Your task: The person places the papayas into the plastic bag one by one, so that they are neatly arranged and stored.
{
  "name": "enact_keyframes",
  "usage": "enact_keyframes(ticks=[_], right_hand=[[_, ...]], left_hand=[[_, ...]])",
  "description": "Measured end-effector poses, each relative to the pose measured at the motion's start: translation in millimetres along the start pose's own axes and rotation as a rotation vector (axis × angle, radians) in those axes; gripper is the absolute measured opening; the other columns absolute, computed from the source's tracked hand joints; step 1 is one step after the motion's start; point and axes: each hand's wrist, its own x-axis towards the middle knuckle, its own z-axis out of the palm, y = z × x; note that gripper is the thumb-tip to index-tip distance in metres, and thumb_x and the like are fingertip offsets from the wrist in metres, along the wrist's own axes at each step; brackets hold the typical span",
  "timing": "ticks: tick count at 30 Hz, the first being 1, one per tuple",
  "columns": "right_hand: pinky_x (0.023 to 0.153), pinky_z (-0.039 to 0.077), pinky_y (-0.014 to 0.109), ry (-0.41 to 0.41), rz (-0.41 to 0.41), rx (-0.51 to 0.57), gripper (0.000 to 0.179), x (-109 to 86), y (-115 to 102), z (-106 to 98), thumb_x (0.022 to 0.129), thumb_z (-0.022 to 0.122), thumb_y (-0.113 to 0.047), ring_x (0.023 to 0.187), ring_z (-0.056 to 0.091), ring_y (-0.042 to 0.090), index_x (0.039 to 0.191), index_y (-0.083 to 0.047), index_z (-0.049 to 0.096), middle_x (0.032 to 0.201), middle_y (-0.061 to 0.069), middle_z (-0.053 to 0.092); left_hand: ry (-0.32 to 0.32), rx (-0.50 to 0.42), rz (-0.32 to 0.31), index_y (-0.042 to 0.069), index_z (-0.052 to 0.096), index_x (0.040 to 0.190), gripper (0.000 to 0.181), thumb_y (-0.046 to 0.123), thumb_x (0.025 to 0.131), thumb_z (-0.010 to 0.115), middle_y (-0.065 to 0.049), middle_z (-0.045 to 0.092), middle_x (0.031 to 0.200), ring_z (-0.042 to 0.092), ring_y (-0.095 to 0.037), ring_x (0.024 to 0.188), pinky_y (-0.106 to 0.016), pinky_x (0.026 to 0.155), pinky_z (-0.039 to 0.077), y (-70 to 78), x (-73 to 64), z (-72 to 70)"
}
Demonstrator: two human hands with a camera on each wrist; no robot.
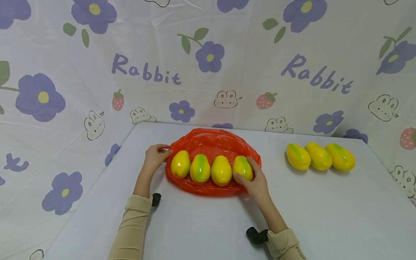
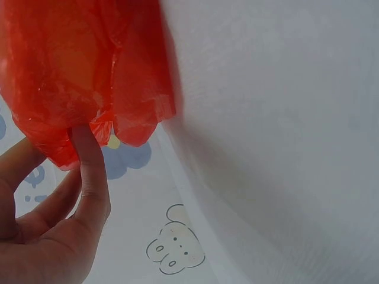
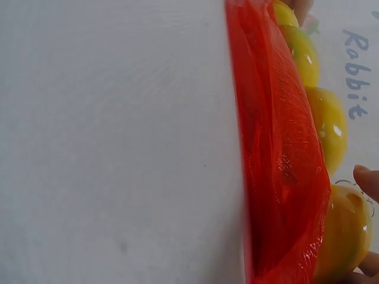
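Note:
A red plastic bag [image 1: 208, 139] lies spread open on the table, with a row of glossy yellow mangoes streaked with green in it. At its left rim my left hand [image 1: 155, 157] pinches the plastic, beside the leftmost mango [image 1: 180, 164]. The left wrist view shows thumb and fingers around the bag's gathered edge [image 2: 65, 127]. My right hand [image 1: 259, 185] grips the rightmost mango [image 1: 242, 168], thumb on the near side and fingers on the far side. That mango [image 3: 342, 231] sits by the bag's right end in the right wrist view, where the hand is mostly out of frame.
Three more mangoes [image 1: 320, 157] lie close together at the table's right. The white table [image 1: 201, 227] meets a patterned cloth backdrop [image 1: 247, 72] behind the bag. Black devices [image 1: 256, 235] are strapped at both wrists.

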Motion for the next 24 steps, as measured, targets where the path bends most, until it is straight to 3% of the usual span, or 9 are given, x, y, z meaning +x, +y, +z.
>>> enact_keyframes(ticks=[19,24], right_hand=[[0.117,0.031,0.056,0.047,-0.002,-0.046,0.08,2.8,-7,-16,0.091,0.067,-0.039,0.15,0.02,0.032,0.155,-0.022,0.024,0.162,0.007,0.023],[0.12,0.025,0.056,0.051,-0.01,-0.04,0.081,6.3,-6,-25,0.09,0.067,-0.04,0.152,0.016,0.03,0.156,-0.022,0.024,0.164,0.004,0.021]], left_hand=[[0.01,0.004,-0.004,0.0,0.061,0.128,0.039,0.021,0.095,0.062,-0.021,0.063,0.11,0.068,-0.015,0.074,-0.039,0.085,0.06,-1.1,0.9,1.2],[0.008,0.001,-0.011,0.001,0.061,0.128,0.039,0.021,0.095,0.063,-0.02,0.063,0.111,0.068,-0.015,0.074,-0.036,0.084,0.061,-0.4,0.5,0.9]])
